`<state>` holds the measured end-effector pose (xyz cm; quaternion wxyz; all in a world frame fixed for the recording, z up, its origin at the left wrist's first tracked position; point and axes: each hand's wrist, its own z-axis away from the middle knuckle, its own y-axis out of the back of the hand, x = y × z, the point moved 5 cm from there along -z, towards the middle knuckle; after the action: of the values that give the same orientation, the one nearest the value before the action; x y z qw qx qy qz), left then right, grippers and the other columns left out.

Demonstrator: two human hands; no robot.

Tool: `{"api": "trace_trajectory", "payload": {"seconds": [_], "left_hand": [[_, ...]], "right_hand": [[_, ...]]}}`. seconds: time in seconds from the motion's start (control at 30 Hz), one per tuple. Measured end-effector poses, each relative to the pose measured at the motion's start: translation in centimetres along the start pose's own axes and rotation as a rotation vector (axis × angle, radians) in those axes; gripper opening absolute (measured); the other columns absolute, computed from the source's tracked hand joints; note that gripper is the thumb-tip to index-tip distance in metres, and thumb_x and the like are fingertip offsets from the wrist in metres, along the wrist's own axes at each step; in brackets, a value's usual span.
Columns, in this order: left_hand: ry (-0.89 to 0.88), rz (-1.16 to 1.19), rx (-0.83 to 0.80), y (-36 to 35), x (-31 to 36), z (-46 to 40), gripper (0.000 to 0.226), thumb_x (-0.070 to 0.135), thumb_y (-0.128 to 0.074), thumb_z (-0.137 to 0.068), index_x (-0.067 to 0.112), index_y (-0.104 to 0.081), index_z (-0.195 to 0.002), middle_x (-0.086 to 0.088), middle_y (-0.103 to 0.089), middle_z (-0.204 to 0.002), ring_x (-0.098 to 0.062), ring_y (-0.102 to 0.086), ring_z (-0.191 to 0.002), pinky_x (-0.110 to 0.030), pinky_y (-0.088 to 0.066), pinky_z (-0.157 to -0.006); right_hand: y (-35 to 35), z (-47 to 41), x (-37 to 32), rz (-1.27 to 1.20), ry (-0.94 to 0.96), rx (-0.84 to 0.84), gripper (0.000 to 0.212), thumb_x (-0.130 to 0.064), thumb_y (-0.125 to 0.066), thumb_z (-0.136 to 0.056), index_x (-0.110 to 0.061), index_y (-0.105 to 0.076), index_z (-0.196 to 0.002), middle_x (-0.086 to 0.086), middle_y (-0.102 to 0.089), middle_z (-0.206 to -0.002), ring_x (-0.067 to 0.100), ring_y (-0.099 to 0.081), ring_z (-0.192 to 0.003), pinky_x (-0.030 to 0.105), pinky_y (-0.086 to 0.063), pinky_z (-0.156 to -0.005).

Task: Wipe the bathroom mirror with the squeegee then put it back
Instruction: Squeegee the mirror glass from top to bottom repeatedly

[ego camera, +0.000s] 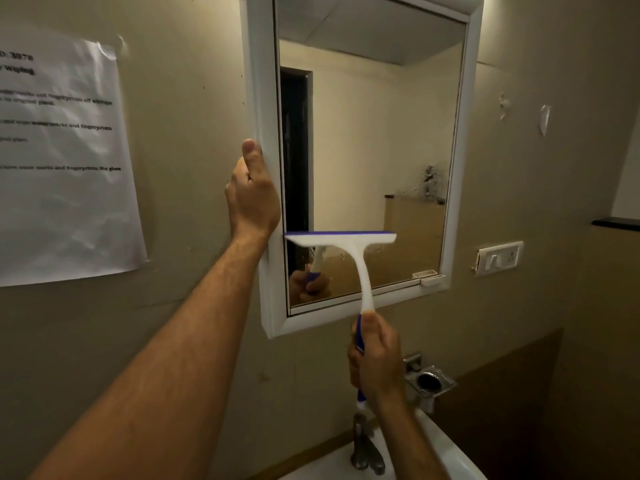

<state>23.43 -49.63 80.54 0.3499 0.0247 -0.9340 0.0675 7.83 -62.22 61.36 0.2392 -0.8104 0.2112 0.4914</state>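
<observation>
A white-framed bathroom mirror (374,140) hangs on the beige wall. My left hand (252,195) grips the mirror's left frame edge (263,98), thumb pointing up. My right hand (375,358) is closed around the blue grip of a white squeegee (356,251). Its blue-edged blade lies level against the glass in the lower left part of the mirror. Below the blade the glass looks streaky and wet, and it shows the reflection of my hand and the handle.
A printed paper sheet (65,161) is taped to the wall at left. A white switch plate (498,258) sits right of the mirror. Below are a metal holder (429,381), a tap (362,445) and a white sink (446,452). A dark ledge (616,223) juts out far right.
</observation>
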Motion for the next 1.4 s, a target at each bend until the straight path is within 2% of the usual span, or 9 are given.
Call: {"api": "trace_trajectory", "payload": {"seconds": [0.13,0.23,0.33,0.5,0.67,1.03,1.13,1.23,1.4], "left_hand": [[0.028,-0.003,-0.009,0.1,-0.2,-0.1,0.071,0.056,-0.013,-0.100,0.007,-0.052,-0.134,0.012,-0.054,-0.077,0.011,-0.050,-0.065,-0.001,-0.031,-0.049],[0.038,0.013,-0.008,0.0,-0.3,-0.1,0.072,0.054,-0.015,-0.101,0.000,-0.057,-0.124,0.012,-0.042,-0.061,0.014,-0.045,-0.046,-0.002,-0.030,-0.040],[0.034,0.040,0.012,-0.1,-0.4,-0.1,0.065,0.052,-0.015,-0.102,0.009,-0.044,-0.142,0.025,-0.043,-0.075,0.035,-0.039,-0.058,0.010,-0.028,-0.051],[0.019,0.032,0.010,0.1,0.2,0.2,0.065,0.051,-0.015,-0.102,0.008,-0.046,-0.140,0.022,-0.050,-0.081,0.032,-0.042,-0.061,0.008,-0.030,-0.052],[-0.002,0.009,-0.006,0.1,-0.1,0.0,0.067,0.056,-0.013,-0.100,0.013,-0.044,-0.142,-0.010,-0.063,-0.123,-0.003,-0.057,-0.101,-0.002,-0.039,-0.069],[0.014,-0.019,0.001,0.2,-0.1,0.0,0.075,0.054,-0.015,-0.101,-0.004,-0.056,-0.123,0.005,-0.045,-0.059,0.013,-0.050,-0.052,-0.001,-0.033,-0.043],[0.014,-0.013,-0.011,0.1,-0.3,0.0,0.074,0.057,-0.012,-0.100,0.005,-0.052,-0.134,0.000,-0.066,-0.090,-0.001,-0.062,-0.090,0.001,-0.042,-0.069],[0.014,0.008,-0.039,0.1,0.3,0.2,0.072,0.058,-0.010,-0.099,0.012,-0.047,-0.140,-0.014,-0.062,-0.124,-0.023,-0.058,-0.114,-0.033,-0.046,-0.095],[0.025,-0.014,-0.012,0.3,0.3,0.2,0.065,0.053,-0.013,-0.102,0.014,-0.045,-0.142,0.009,-0.063,-0.108,0.012,-0.057,-0.091,0.004,-0.036,-0.071]], "right_hand": [[0.4,-0.9,-1.5,0.039,0.035,-0.005,0.043,-0.050,-0.041,-0.087,-0.010,-0.051,-0.078,0.003,-0.038,-0.053,0.010,-0.031,-0.038,0.024,-0.026,-0.037],[0.0,-3.4,-4.5,0.075,0.090,-0.010,0.040,-0.043,-0.038,-0.097,-0.009,-0.052,-0.082,0.002,-0.038,-0.055,0.009,-0.032,-0.040,0.025,-0.026,-0.038],[-0.6,-4.6,-6.0,0.068,0.095,-0.021,0.041,-0.046,-0.036,-0.097,-0.012,-0.051,-0.081,0.000,-0.038,-0.054,0.008,-0.032,-0.038,0.024,-0.027,-0.037],[-0.3,-1.8,-2.0,0.022,0.041,-0.023,0.041,-0.050,-0.039,-0.091,-0.013,-0.052,-0.079,-0.001,-0.040,-0.051,0.009,-0.033,-0.038,0.022,-0.028,-0.035],[0.6,1.2,1.5,0.028,-0.033,-0.001,0.047,-0.054,-0.039,-0.079,-0.009,-0.051,-0.077,-0.003,-0.041,-0.049,0.008,-0.034,-0.036,0.020,-0.029,-0.035],[0.0,-1.4,-1.4,0.032,0.040,-0.016,0.040,-0.047,-0.038,-0.094,-0.013,-0.051,-0.077,0.000,-0.039,-0.051,0.010,-0.032,-0.039,0.024,-0.027,-0.036],[0.4,0.8,1.6,0.010,0.003,0.005,0.044,-0.052,-0.040,-0.083,-0.010,-0.051,-0.074,-0.001,-0.039,-0.049,0.008,-0.032,-0.036,0.020,-0.027,-0.035],[0.6,1.4,2.4,0.007,-0.024,0.011,0.045,-0.051,-0.040,-0.081,-0.008,-0.050,-0.075,-0.001,-0.038,-0.048,0.008,-0.031,-0.035,0.018,-0.027,-0.035],[0.3,-1.4,-1.3,0.043,0.056,0.000,0.037,-0.039,-0.038,-0.097,-0.010,-0.050,-0.077,0.003,-0.036,-0.053,0.010,-0.030,-0.038,0.023,-0.026,-0.036]]}}
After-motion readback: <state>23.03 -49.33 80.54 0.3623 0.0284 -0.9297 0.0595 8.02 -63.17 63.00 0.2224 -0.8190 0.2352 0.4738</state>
